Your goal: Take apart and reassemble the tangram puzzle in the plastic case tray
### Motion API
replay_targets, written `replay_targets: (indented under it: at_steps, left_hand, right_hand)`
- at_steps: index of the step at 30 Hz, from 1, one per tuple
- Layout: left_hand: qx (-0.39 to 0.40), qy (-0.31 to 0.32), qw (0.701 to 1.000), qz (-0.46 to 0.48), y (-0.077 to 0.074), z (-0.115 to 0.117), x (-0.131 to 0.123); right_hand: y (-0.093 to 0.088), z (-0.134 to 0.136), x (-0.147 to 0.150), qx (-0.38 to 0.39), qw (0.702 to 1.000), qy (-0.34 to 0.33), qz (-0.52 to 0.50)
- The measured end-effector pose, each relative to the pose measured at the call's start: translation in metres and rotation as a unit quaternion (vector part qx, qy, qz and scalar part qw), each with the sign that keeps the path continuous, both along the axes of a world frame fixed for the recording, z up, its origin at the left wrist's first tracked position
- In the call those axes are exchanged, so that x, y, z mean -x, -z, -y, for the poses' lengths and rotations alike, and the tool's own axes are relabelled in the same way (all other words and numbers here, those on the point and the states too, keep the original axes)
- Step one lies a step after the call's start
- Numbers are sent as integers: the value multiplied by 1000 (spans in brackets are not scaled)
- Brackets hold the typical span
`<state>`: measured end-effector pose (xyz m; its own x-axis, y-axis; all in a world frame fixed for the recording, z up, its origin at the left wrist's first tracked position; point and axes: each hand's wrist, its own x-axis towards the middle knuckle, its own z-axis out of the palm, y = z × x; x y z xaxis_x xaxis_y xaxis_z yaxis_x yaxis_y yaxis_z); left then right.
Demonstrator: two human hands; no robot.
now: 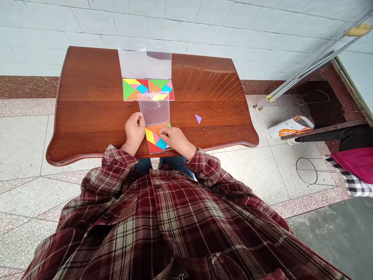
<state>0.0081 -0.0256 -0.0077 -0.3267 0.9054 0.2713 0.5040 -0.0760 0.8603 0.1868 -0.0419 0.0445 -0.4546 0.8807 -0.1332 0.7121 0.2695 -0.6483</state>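
A tangram case lies near the table's front edge, its clear lid raised. Orange, yellow, pink, blue, red and green pieces show in its tray. My left hand is closed at the lid's lower left edge; whether it grips anything there is hidden. Over the tray, my right hand has thumb and forefinger pinched together by the pink piece. What lies between those fingertips is too small to make out. A loose purple triangle rests on the table to the right of the case.
Two more tangram cases, a left one and a right one, stand behind with lids up on the wooden table. A tiled wall backs the table. Rightward are crutches, a white-orange box and a person's leg.
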Motion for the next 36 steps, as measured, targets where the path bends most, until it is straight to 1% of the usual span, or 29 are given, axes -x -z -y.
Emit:
replay_targets:
  at_steps: [4, 6, 7, 9, 11, 14, 15, 16, 17, 18, 20, 21, 22, 23, 24, 26, 28, 32, 36]
  left_hand:
    - [4, -3, 1000, -5, -1, 0, 0]
    - [7, -3, 1000, -5, -2, 0, 0]
    - [8, -3, 1000, -4, -2, 0, 0]
    - [10, -3, 1000, -2, -2, 0, 1]
    - [8, -5, 1000, 0, -1, -1, 1]
    - [0, -8, 1000, 10, 1, -2, 2]
    - [-1, -8, 1000, 15, 1, -3, 2]
    - [-1, -8, 1000, 19, 2, -3, 2]
    - [1, -7, 1000, 20, 2, -3, 2]
    - [2, -5, 1000, 20, 2, -3, 2]
    - [3, -4, 1000, 16, 1, -3, 2]
    - [3, -2, 1000, 13, 1, -3, 3]
    - [2, -2, 1000, 11, 1, -3, 3]
    - [2, -3, 1000, 10, 2, -3, 3]
    - [1, -4, 1000, 10, 2, -3, 4]
    - [0, -2, 1000, 12, 3, -4, 4]
    - [-4, 2, 1000, 16, 5, -5, 4]
    - [-10, 2, 1000, 15, 6, -4, 4]
    - [-7, -1, 1000, -1, 5, -3, 3]
  right_hand:
    - [1, 4, 2, 10, 999, -43, 9]
    - [1, 2, -2, 8, 999, -35, -8]
    - [1, 0, -7, 2, 1000, -21, -22]
    - [0, -11, -27, -25, 998, 27, -47]
    - [-3, -26, -56, -66, 992, 99, -49]
    - [-7, -45, -102, -116, 967, 225, -2]
    - [-9, -48, -112, -121, 961, 248, 13]
    - [-10, -48, -118, -120, 959, 255, 20]
    - [-11, -45, -119, -112, 964, 241, 19]
    - [-12, -39, -115, -97, 973, 209, 11]
    - [-12, -22, -98, -59, 993, 103, -14]
    - [-12, -12, -86, -42, 998, 44, -18]
    - [-12, -2, -74, -37, 999, -6, -10]
    - [-12, 6, -62, -37, 998, -42, 9]
    - [-12, 13, -53, -37, 997, -64, 34]
    - [-12, 21, -39, -39, 992, -84, 81]
    - [-11, 23, -34, -40, 989, -91, 112]
    - [-10, 22, -33, -47, 984, -101, 140]
    - [-8, 22, -32, -57, 982, -101, 148]
